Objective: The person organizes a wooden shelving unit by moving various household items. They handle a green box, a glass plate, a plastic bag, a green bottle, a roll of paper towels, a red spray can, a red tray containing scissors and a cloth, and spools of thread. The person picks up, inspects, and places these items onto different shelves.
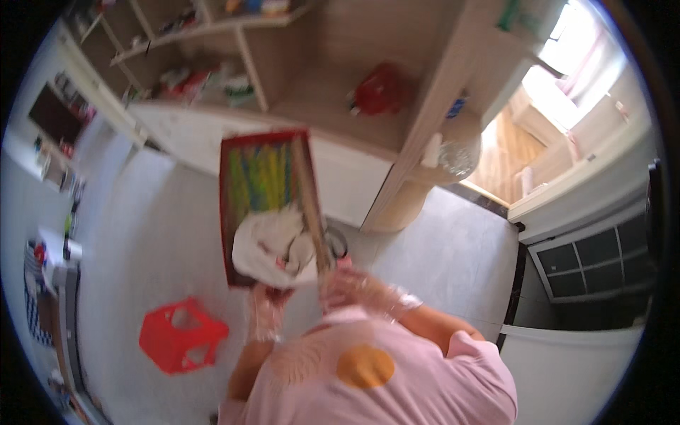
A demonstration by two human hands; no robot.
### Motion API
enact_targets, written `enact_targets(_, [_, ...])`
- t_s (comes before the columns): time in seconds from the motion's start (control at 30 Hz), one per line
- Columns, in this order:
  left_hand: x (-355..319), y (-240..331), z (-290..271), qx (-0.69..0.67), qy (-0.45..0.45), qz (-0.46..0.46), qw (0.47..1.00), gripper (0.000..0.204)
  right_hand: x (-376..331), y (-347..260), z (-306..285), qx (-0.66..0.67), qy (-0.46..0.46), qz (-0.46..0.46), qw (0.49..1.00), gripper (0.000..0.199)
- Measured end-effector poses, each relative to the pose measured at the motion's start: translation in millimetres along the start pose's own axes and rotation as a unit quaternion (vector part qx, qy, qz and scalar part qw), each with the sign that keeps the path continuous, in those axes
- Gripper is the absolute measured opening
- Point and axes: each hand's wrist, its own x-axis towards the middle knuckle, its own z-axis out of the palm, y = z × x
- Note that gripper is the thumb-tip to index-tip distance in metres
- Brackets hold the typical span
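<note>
An open box [225, 205] with a red rim hangs in front of me, tilted, above the floor. In its far part lies a bundle of green, yellow and blue strips [261, 176]; a crumpled white bag or cloth [263, 244] fills the near part. My left hand [272, 300], in a clear plastic glove, grips the near edge from below. At the near right corner my right hand [348, 289], gloved likewise, closes around the box's side; its fingers are blurred. Beside that side shows a thin dark loop [338, 242], its kind unclear.
Past the box stands a wooden shelf unit [322, 106] holding a red plastic bag [381, 88] and other small items. A red plastic stool [183, 336] is on the floor at left. A clear plastic bundle [455, 160] sits by the unit's right end. White panels [567, 361] stand at right.
</note>
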Motion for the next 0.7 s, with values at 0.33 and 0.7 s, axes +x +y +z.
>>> enact_targets(0.33, [-41,-60,-18,-0.020,0.068,-0.006,0.997,0.029,-50,26,63,-0.195,0.198,0.054,0.959,0.029])
enact_targets(0.7, [-49,-183,9,-0.048,-0.027,-0.056,0.997,0.026,-160,9,-3,-0.217,0.225,0.016,0.950,0.030])
